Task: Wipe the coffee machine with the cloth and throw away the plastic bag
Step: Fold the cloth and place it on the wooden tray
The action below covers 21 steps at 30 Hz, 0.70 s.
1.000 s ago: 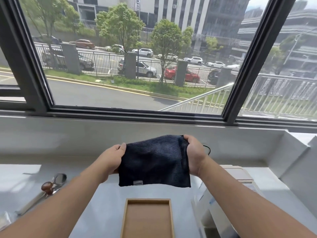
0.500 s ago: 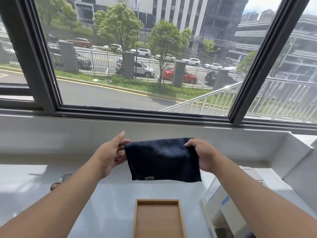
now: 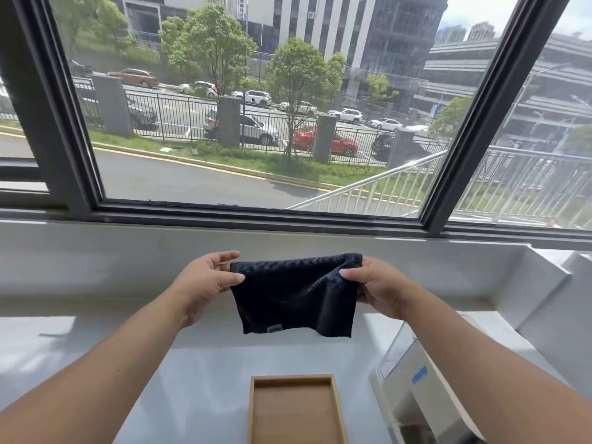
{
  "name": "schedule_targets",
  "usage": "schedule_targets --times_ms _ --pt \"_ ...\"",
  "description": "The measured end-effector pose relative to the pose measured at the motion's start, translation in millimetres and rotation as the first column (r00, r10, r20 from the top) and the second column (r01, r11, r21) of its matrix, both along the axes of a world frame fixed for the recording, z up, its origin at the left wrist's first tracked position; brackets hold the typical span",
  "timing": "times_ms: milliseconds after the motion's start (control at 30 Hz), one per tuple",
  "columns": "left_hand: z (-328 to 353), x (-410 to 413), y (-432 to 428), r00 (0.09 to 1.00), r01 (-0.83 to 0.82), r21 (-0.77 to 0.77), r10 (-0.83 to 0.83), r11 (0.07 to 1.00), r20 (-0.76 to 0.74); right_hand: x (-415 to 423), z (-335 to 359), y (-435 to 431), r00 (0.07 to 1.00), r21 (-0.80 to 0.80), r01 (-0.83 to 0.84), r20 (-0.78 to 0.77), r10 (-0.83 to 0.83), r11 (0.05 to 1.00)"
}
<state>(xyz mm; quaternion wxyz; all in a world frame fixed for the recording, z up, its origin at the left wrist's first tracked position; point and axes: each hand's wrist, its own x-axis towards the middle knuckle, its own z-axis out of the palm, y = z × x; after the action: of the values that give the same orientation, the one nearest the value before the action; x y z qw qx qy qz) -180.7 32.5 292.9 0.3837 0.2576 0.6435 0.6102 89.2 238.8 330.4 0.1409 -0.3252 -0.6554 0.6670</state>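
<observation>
Both hands, left [image 3: 205,280] and right [image 3: 378,290], hold a dark cloth [image 3: 294,293] above a wooden tray [image 3: 296,411].

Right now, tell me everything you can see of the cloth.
The cloth is dark navy, with a fine ribbed weave that looks like microfibre, and a small pale tag near its lower edge. It hangs in the air above the counter, roughly rectangular and seemingly folded, its top edge stretched between both hands. The left hand pinches the upper left corner; the right hand grips the bunched upper right corner. Nothing else touches it.
</observation>
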Motion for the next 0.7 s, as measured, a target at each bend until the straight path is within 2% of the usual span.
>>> schedule_targets --times_ms 100,233,400,567,633,700 --pt "3.3 -1.4 1.6 0.980 -0.064 -0.061 0.051 0.996 -0.194 0.6 -1.4 3.8 0.993 0.192 -0.030 0.115 0.008 0.981" --pt "5.7 -3.2 5.3 0.923 -0.120 -0.090 0.078 0.989 -0.377 0.0 -8.6 9.9 0.974 0.340 0.095 0.163 -0.157 0.936" --pt "8.1 -1.4 13.5 0.846 -0.184 -0.124 0.093 0.975 -0.525 2.9 -11.9 15.1 0.935 0.600 -0.064 0.316 -0.162 0.798" --pt "7.9 -1.4 20.2 0.772 -0.245 -0.159 0.093 0.957 -0.629 9.1 -10.7 21.9 0.928 0.640 -0.072 0.324 -0.183 0.765" --pt "7.9 1.2 23.7 0.752 -0.262 -0.183 0.082 0.948 -0.654 11.1 -6.0 27.5 0.944 0.633 -0.037 0.276 -0.181 0.774" --pt "6.5 3.8 27.6 0.729 -0.272 -0.226 0.047 0.935 -0.682 10.6 3.1 32.0 0.975 0.568 0.009 0.179 -0.135 0.823"
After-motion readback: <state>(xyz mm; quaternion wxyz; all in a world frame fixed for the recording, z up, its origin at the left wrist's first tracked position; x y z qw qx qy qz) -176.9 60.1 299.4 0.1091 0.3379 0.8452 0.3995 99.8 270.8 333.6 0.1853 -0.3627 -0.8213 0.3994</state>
